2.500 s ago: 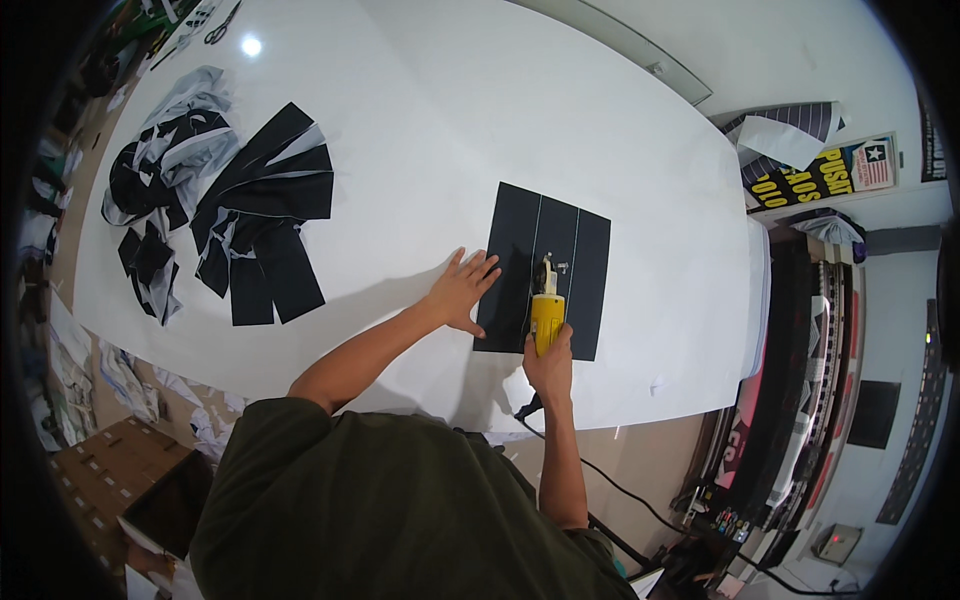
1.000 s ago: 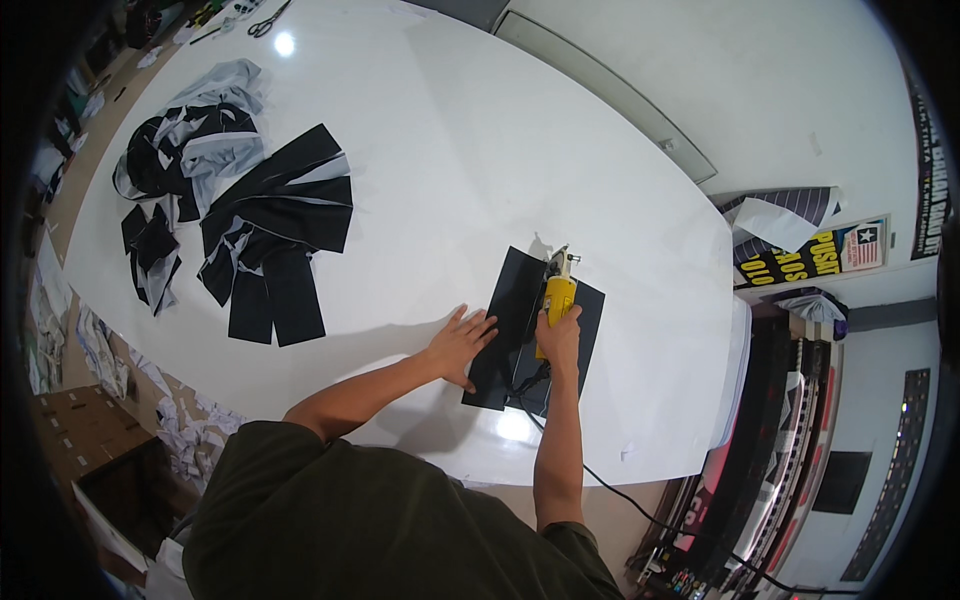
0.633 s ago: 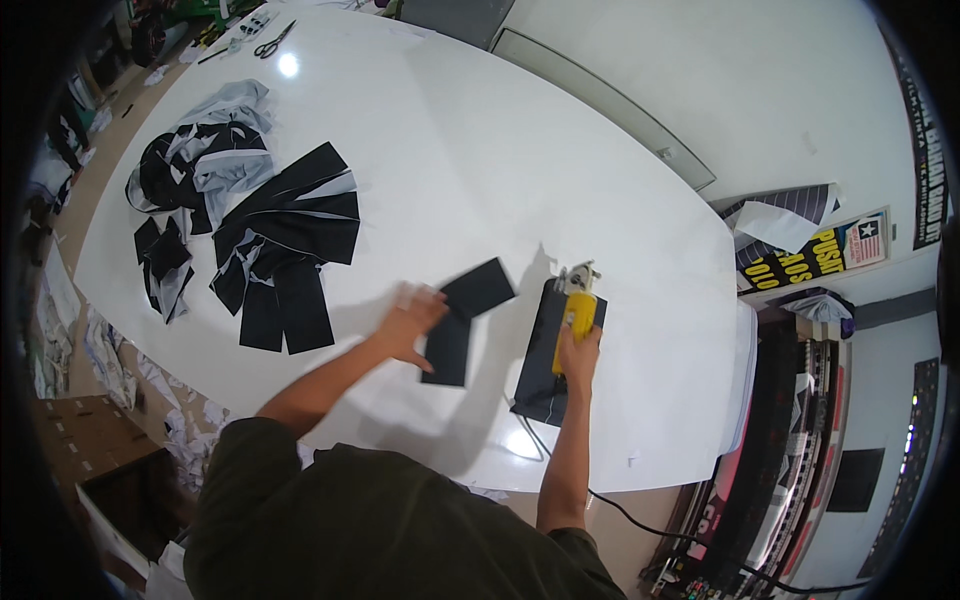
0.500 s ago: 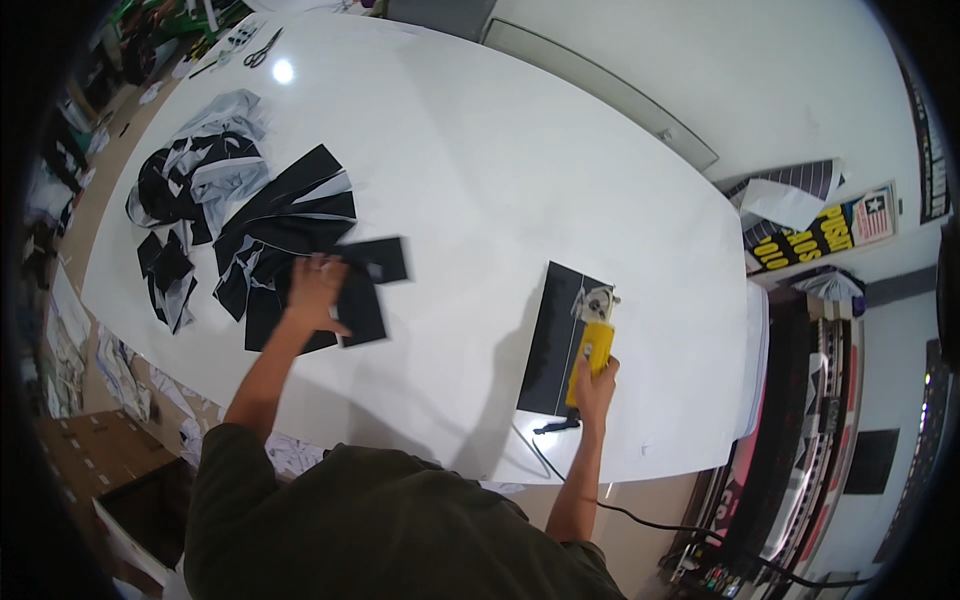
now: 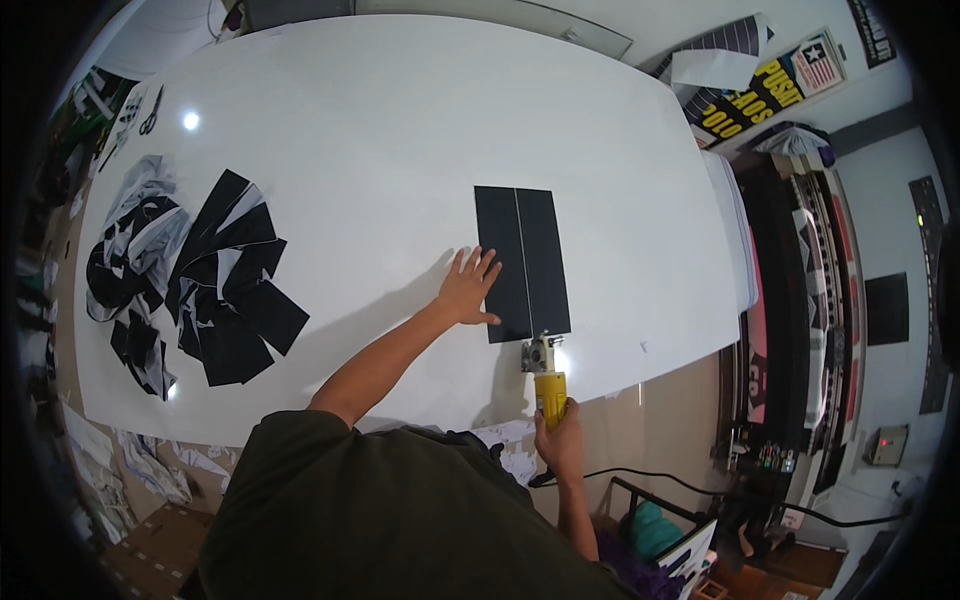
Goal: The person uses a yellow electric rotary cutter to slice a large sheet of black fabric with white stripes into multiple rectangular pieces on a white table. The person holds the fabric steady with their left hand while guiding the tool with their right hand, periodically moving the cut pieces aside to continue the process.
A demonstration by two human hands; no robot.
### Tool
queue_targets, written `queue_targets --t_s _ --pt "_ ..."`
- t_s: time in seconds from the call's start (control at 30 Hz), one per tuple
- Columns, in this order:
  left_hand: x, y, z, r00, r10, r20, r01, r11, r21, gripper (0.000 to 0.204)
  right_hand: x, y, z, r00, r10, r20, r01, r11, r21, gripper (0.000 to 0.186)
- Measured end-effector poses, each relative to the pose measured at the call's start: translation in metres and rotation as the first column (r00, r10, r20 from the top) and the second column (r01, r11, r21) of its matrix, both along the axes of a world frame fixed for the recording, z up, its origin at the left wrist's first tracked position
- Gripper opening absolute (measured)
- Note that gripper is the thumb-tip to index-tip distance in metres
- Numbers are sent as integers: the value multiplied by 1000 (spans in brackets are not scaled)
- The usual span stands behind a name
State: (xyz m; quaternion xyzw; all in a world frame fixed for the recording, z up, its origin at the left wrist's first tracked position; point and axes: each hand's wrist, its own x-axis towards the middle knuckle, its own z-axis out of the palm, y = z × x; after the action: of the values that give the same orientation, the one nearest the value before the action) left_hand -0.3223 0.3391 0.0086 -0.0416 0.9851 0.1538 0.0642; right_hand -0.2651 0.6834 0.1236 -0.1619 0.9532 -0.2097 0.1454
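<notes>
L hand (image 5: pixel 467 292) is resting on L edge of black cloth (image 5: pixel 544 250), fingers spread; R hand (image 5: pixel 561 440) is gripping yellow cutter (image 5: pixel 551 392), fingers wrapped round it, its head just by cloth's near edge. Cloth is lying on table (image 5: pixel 390 150); sign (image 5: pixel 757 103) w/ yellow lettering is showing upper R.

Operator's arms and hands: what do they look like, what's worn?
Dark olive shirt; left sleeve short, loose, plain. Forearms bare. Left hand and right hand ungloved, five-fingered; no watch or bracelet visible. Rings: too small to tell.
</notes>
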Motion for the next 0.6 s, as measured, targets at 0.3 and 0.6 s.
queue_targets --t_s 0.3,0.6 --pt "71 -31 -3 988 -22 156 34 997 -73 134 58 15 -11 992 -8 130 5 1000 24 63" --pt "96 -49 -7 991 -15 130 23 998 -57 143 63 -23 -13 977 18 211 -21 1000 12 63"
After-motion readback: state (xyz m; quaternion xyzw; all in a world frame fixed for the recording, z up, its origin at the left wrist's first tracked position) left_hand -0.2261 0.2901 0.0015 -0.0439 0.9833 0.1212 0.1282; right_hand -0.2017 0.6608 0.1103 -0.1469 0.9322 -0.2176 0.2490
